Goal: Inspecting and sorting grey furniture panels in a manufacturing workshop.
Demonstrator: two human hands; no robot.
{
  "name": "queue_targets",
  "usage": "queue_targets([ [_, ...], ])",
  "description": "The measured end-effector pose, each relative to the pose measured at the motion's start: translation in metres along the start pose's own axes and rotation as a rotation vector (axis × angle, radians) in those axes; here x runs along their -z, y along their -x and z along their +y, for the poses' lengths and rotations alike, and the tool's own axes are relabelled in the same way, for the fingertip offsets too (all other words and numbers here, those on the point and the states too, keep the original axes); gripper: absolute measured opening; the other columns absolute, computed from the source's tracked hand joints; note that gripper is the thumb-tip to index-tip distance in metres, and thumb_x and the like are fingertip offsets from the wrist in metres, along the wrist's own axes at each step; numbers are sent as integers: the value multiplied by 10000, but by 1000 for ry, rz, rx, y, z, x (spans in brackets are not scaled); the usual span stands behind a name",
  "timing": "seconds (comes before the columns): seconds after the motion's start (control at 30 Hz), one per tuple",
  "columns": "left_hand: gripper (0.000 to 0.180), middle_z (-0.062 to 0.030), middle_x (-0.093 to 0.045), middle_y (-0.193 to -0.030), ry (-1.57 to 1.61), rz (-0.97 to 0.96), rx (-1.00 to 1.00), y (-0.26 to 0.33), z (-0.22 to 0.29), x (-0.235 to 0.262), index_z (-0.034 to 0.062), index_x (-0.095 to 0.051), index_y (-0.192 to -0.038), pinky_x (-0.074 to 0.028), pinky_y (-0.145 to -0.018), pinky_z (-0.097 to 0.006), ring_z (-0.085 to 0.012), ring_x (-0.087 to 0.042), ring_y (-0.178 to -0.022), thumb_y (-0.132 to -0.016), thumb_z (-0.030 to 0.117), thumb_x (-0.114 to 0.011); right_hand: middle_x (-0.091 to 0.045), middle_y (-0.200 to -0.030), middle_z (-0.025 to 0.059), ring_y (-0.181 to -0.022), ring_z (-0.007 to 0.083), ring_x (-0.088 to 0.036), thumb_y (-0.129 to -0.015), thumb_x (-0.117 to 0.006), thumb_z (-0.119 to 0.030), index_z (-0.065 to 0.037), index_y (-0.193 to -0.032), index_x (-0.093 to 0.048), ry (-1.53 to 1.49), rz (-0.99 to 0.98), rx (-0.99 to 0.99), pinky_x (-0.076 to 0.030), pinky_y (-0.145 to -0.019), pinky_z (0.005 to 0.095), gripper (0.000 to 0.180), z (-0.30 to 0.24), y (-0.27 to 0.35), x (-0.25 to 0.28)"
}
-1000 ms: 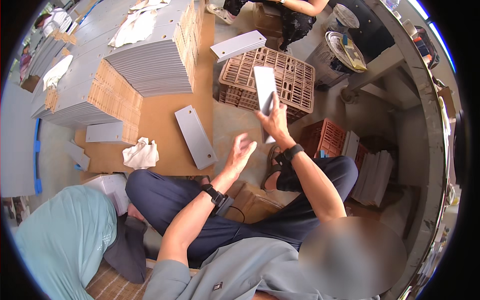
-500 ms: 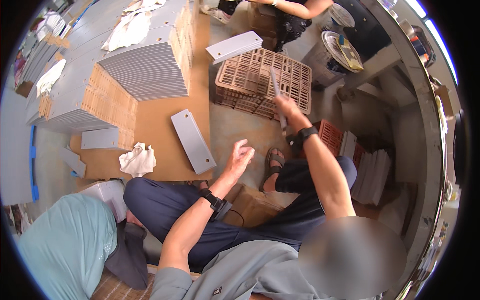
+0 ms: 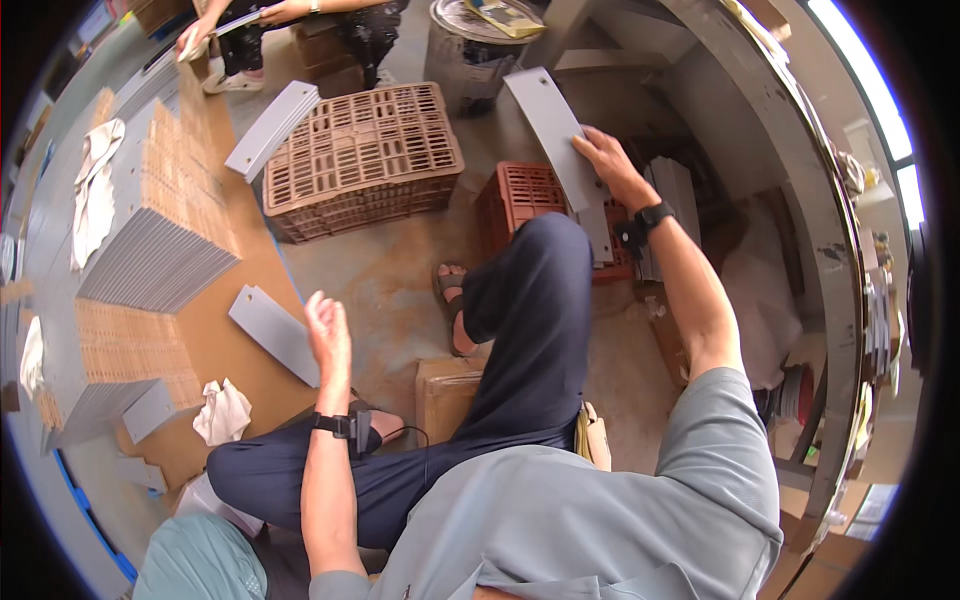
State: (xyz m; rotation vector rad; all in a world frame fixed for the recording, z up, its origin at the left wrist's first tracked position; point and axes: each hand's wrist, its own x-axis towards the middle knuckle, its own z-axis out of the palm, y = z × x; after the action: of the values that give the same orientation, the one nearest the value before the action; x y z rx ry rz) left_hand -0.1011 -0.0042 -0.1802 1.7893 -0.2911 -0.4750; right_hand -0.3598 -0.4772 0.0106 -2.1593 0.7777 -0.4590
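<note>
My right hand [image 3: 615,168] grips a flat grey panel [image 3: 545,120] by its long edge, thumb on its face. The panel has a hole near its end and is held tilted above a red-orange crate [image 3: 525,192]; its lower end overlaps other grey pieces there. My left hand [image 3: 328,330] is raised with its fingers curled in and nothing visible in them. Just beside it, two or so stacked grey panels [image 3: 268,335] lie on the brown cardboard [image 3: 228,305].
Tall stacks of grey panels [image 3: 160,260] fill the left, with white cloths [image 3: 222,412] around. A brown plastic crate [image 3: 365,150] bears more panels [image 3: 275,128]. Behind stands a bucket [image 3: 470,60]. Another person's hands [image 3: 285,10] hold a panel at the back.
My view has swung to the right. My right hand has carried the panel from over the brown crate to the red-orange crate, turning its broad face up. My left hand's fingers have curled in.
</note>
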Motion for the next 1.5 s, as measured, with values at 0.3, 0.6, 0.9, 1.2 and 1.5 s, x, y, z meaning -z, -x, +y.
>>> queue_targets([
  [0.3,953,-246,-435,-1437,-837,502,124,-1,-68,74,1,-310,-1495,-326,-1125,-536,-430,-387,-1356,-781,399,-801,-696,-1150,174,-1055,216,-625,-984,-580,-269,33,-1285,-611,-325,255,-409,-471,-925,340,428,123,104,-30],
  [0.6,924,-300,-579,-1235,-794,524,255,9,-40,41,-45,-424,-1393,-491,-1002,-510,-461,-584,-1148,-675,337,-864,-616,-1344,197,-1245,249,-580,-987,-579,-247,62,-1349,-563,-183,365,-269,-426,-1075,348,476,97,40,-3],
  [0.9,785,-217,-523,-1275,301,399,211,16,-3,15,18,-333,-1448,-492,-1007,-464,-359,-564,-1193,-858,350,-729,-594,-1361,178,-1230,242,-581,-950,-707,-307,13,-1351,-579,-65,-442,190,-479,-1006,357,528,-168,10,-116],
  [1.2,609,-49,-468,-1384,1044,-340,247,46,74,-44,164,-350,-1422,-431,-1082,-434,-197,-480,-1300,-944,433,-612,-634,-1195,180,-1126,267,-596,-846,-762,-459,-10,-1540,-291,-248,-926,-389,-500,-967,432,951,-175,39,-295],
  [1.5,678,-171,-462,-1431,705,-269,356,42,37,-40,57,-334,-1500,-430,-1076,-441,-302,-528,-1277,-996,437,-580,-433,-1265,350,-1157,507,-500,-732,-797,-302,-40,-1564,-179,312,-24,199,-493,-970,508,1070,-113,-24,-355],
])
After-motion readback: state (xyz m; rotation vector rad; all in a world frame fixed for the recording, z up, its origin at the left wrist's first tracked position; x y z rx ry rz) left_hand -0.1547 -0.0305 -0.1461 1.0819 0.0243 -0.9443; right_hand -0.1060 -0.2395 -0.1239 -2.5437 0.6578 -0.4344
